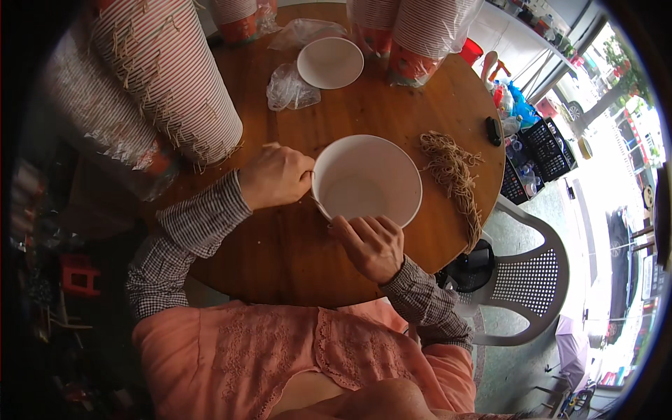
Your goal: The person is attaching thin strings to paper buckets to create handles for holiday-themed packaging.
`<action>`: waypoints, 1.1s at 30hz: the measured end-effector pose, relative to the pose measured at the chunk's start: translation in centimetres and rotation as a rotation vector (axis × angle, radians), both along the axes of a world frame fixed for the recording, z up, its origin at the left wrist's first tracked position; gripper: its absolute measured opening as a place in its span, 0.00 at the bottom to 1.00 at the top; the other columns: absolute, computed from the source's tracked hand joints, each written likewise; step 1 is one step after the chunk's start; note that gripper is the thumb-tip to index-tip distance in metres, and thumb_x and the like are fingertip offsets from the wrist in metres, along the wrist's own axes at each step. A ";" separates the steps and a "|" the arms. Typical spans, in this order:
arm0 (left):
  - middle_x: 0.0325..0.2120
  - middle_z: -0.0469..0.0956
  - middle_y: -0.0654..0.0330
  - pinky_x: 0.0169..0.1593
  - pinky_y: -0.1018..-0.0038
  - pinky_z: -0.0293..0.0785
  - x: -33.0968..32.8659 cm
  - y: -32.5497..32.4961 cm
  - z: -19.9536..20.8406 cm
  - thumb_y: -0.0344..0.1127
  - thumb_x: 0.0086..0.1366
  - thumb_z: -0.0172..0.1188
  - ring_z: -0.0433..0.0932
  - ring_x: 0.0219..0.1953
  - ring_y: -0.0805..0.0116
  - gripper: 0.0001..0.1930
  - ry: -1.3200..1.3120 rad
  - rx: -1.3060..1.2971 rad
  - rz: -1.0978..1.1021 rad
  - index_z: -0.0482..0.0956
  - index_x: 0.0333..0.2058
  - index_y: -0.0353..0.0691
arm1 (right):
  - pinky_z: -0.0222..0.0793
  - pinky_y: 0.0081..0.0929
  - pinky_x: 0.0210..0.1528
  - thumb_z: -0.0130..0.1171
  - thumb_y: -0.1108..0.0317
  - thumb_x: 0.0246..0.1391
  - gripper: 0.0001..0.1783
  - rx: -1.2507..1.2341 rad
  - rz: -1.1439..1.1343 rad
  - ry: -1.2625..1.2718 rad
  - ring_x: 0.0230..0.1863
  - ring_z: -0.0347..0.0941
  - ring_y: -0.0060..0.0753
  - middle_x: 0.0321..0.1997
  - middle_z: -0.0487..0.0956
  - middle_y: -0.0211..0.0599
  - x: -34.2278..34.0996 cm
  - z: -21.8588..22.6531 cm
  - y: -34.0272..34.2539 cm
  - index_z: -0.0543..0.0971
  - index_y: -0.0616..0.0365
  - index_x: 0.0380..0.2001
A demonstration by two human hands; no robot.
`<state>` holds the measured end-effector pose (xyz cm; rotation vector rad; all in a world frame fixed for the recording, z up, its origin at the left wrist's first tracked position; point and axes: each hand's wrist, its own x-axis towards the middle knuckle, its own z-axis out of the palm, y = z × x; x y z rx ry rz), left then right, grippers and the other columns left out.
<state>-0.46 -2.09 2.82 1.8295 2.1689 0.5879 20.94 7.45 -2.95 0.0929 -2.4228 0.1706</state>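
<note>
A large white paper tub (pixel 367 180) stands on the round wooden table in front of me, its inside bare. My left hand (pixel 276 175) is closed beside the tub's left rim, fingers pinched on a thin string. From there the tan string (pixel 320 206) runs a short way along the outside of the rim to my right hand (pixel 369 245). That hand is also closed, its fingertips pinched at the near rim. The string's ends are hidden in my fingers. To the right of the tub lies a loose bundle of tan strings (pixel 451 171).
Tall stacks of nested paper tubs (pixel 171 84) lean at the left, strings hanging over one. More wrapped stacks (pixel 427 42) stand at the back. A second white tub (pixel 330 63) sits beside crumpled plastic (pixel 290 87). A grey chair (pixel 532 276) and black crates (pixel 546 150) are at the right.
</note>
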 end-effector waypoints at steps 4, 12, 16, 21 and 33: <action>0.20 0.71 0.56 0.56 0.56 0.68 1.0 0.0 -0.5 0.31 0.54 0.56 0.75 0.26 0.61 0.08 0.803 0.233 -0.089 0.74 0.17 0.38 | 0.63 0.27 0.23 0.61 0.68 0.47 0.12 -0.022 0.048 0.001 0.22 0.72 0.28 0.22 0.73 0.27 -1.3 -0.1 -0.1 0.76 0.56 0.37; 0.20 0.70 0.56 0.51 0.60 0.72 2.2 0.6 2.1 0.28 0.52 0.58 0.75 0.26 0.60 0.03 0.841 0.247 -0.264 0.75 0.23 0.35 | 0.62 0.27 0.22 0.59 0.68 0.47 0.12 -0.029 -0.007 0.056 0.21 0.72 0.28 0.22 0.72 0.29 -2.4 -0.4 -0.7 0.76 0.55 0.38; 0.29 0.78 0.57 0.35 0.70 0.75 0.0 1.0 4.4 0.31 0.59 0.62 0.78 0.30 0.62 0.07 0.299 0.327 -0.028 0.76 0.35 0.37 | 0.66 0.29 0.24 0.60 0.72 0.46 0.12 -0.141 -0.043 -0.027 0.25 0.74 0.31 0.24 0.74 0.31 -2.2 0.8 -0.7 0.77 0.54 0.37; 0.30 0.77 0.56 0.35 0.76 0.74 -1.3 -2.1 1.8 0.27 0.63 0.57 0.78 0.31 0.68 0.04 -0.124 0.575 0.143 0.75 0.35 0.33 | 0.74 0.26 0.29 0.57 0.77 0.54 0.06 -0.955 0.105 -0.050 0.26 0.78 0.28 0.32 0.80 0.37 -1.9 3.7 -0.2 0.80 0.60 0.36; 0.37 0.77 0.56 0.48 0.72 0.72 -1.3 -1.8 -1.8 0.27 0.60 0.60 0.75 0.43 0.64 0.04 -0.265 0.416 -0.004 0.79 0.33 0.35 | 0.65 0.19 0.23 0.52 0.63 0.63 0.15 -1.397 0.298 -0.043 0.18 0.68 0.22 0.18 0.72 0.32 -4.2 10.3 4.4 0.76 0.67 0.34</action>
